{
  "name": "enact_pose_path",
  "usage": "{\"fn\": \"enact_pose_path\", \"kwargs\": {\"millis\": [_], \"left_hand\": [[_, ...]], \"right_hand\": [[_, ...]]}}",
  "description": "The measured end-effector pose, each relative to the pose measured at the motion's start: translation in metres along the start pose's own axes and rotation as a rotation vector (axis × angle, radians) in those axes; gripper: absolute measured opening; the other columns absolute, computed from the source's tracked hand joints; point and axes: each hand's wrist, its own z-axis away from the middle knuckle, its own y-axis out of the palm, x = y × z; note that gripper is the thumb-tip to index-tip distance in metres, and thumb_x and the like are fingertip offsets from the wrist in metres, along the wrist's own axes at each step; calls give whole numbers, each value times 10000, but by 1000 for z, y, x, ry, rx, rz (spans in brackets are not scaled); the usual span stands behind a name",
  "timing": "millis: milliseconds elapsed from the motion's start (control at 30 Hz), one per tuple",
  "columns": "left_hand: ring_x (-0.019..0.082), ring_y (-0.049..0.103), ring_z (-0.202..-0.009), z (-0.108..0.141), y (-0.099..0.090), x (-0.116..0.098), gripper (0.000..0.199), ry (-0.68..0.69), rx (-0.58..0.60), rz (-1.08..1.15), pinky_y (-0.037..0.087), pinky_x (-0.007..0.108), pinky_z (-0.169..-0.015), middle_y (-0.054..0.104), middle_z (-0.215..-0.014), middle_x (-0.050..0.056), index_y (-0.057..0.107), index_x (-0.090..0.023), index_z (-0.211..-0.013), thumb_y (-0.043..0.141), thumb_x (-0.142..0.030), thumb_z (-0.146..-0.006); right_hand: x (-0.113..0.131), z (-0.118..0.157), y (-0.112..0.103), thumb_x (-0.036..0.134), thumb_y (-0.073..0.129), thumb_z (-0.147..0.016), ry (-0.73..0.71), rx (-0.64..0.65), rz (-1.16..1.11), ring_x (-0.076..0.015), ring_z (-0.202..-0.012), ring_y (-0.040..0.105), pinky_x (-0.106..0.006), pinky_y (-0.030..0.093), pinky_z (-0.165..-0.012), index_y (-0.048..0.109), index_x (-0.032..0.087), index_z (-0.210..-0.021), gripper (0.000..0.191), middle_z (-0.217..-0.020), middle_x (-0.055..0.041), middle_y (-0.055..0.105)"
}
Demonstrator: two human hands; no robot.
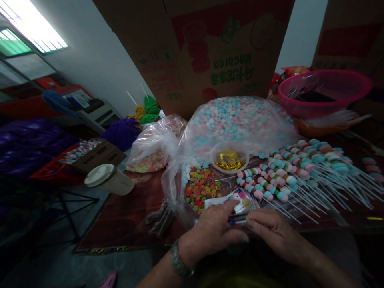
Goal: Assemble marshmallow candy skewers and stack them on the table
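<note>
My left hand is bent in at the table's front edge, thumb and fingers closed around something small and dark with a bit of blue. Facing it, my right hand pinches the near end of a thin pale piece there; blur and fingers hide what it is. Printed packets lie just beyond my fingertips. Behind my left hand is a heap of coloured ring candies. Skewers of marshmallows and rings lie in rows to the right, white sticks toward me. A clear bowl of gold twist ties stands behind.
A large bag of pastel marshmallows leans before a cardboard box. A smaller candy bag, a lidded cup and grey gloves are on the left. A pink basin stands at the back right.
</note>
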Motion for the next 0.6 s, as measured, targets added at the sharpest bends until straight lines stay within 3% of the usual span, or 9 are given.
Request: {"fn": "enact_pose_path", "kwargs": {"millis": [33, 100, 167, 233, 300, 433, 533, 600], "left_hand": [[257, 563, -974, 8, -8, 4, 502, 35, -7, 74, 437, 309, -830, 599, -1105, 92, 532, -179, -1140, 641, -463, -741], [224, 576, -910, 22, -19, 11, 435, 25, 52, 206, 446, 265, -773, 613, -1036, 64, 559, -193, -1073, 600, -500, -768], [160, 578, -691, 29, -15, 15, 329, -67, 171, 379, 438, 211, -592, 613, -820, 29, 568, -184, -977, 467, -472, -859], [115, 504, -521, 28, -1, 16, 347, -166, 224, 543, 365, 182, -447, 547, -673, -2, 540, -169, -923, 381, -475, -889], [92, 435, -453, 22, 15, 14, 374, -220, 176, 626, 312, 174, -397, 485, -611, -22, 506, -164, -856, 333, -493, -896], [101, 444, -508, 11, 34, 10, 346, -187, -12, 583, 344, 191, -456, 489, -629, -8, 474, -165, -765, 313, -438, -903], [139, 498, -672, 9, 34, 11, 232, -109, -89, 448, 402, 220, -592, 547, -746, 29, 506, -155, -798, 389, -343, -866], [131, 498, -646, 10, 32, 15, 208, -105, 9, 510, 405, 214, -570, 548, -742, 18, 510, -154, -868, 423, -341, -845]], "right_hand": [[-2, 1, -1, 357, 359, -947, 33, -6, -62, -120, -596, 424, -228, 291, -555, 416, 177, -621, 377, -614, 23, 434], [-5, 4, -2, 384, 371, -945, 83, -22, -150, -117, -593, 415, -222, 291, -550, 425, 177, -628, 382, -611, 29, 419], [-7, 4, 3, 401, 376, -941, 118, -35, -198, -115, -583, 406, -221, 290, -546, 418, 176, -617, 396, -592, 33, 400], [-10, 2, 12, 416, 393, -928, 139, -60, -207, -117, -586, 403, -224, 290, -545, 412, 174, -600, 408, -585, 31, 391], [-14, 0, 22, 434, 400, -920, 180, -110, -269, -116, -583, 400, -222, 296, -537, 460, 172, -652, 380, -611, 29, 410], [-20, -4, 38, 438, 486, -880, 295, -148, -504, -110, -607, 441, -212, 348, -546, 508, 186, -1040, 300, -784, 18, 495], [-20, -7, 47, 383, 480, -875, 299, -110, -383, -124, -607, 453, -215, 349, -550, 545, 158, -794, 248, -650, 20, 480], [-18, -9, 51, 322, 412, -897, 211, -117, -162, -131, -594, 462, -227, 336, -546, 513, 160, -680, 289, -611, 6, 493]]}}
